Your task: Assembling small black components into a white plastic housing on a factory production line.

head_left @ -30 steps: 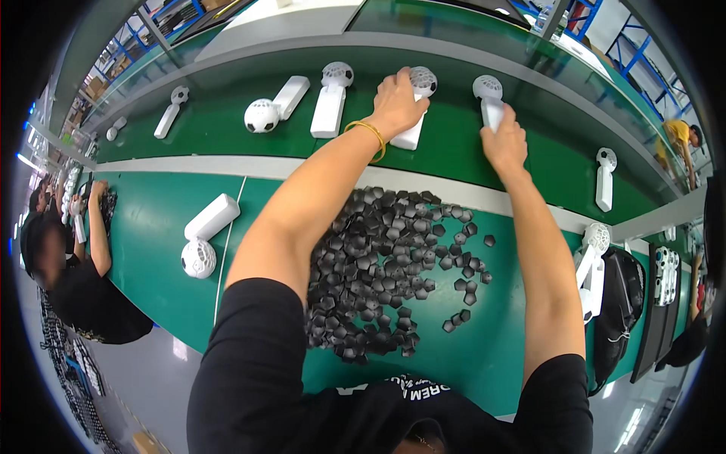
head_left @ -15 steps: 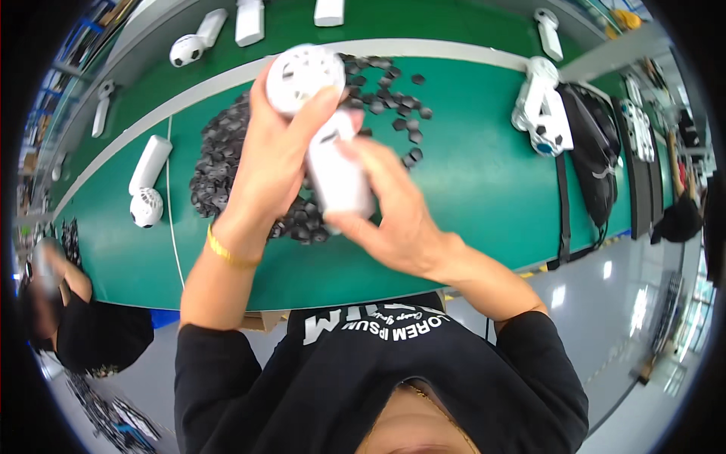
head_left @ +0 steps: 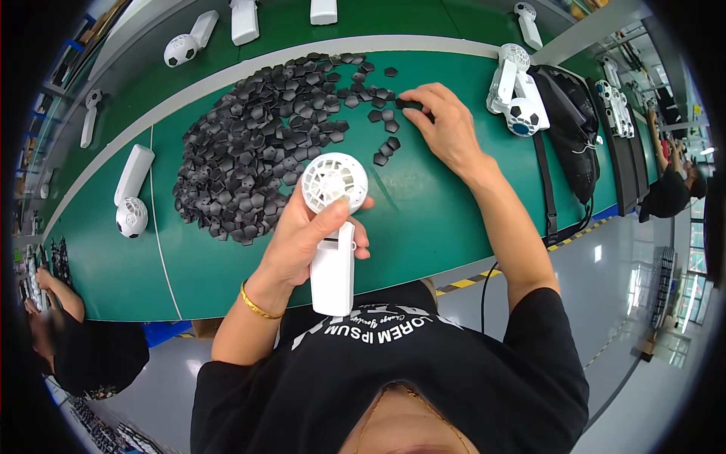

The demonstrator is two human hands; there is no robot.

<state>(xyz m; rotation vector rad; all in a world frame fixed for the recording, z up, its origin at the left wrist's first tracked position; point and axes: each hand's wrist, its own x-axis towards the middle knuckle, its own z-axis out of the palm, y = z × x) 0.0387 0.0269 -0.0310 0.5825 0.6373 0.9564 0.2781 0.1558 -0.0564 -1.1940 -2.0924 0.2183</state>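
Across the green desk point(head_left: 439, 227) lie black pentagons point(head_left: 257, 136), mostly left; nearer, the left hand point(head_left: 295, 238) holds a white grille-headed device point(head_left: 331, 272), while the right hand point(head_left: 448, 129) pinches one dark piece point(head_left: 409, 104).

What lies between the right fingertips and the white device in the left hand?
In the head view, a few loose black pentagonal pieces and some bare green tabletop show between them.
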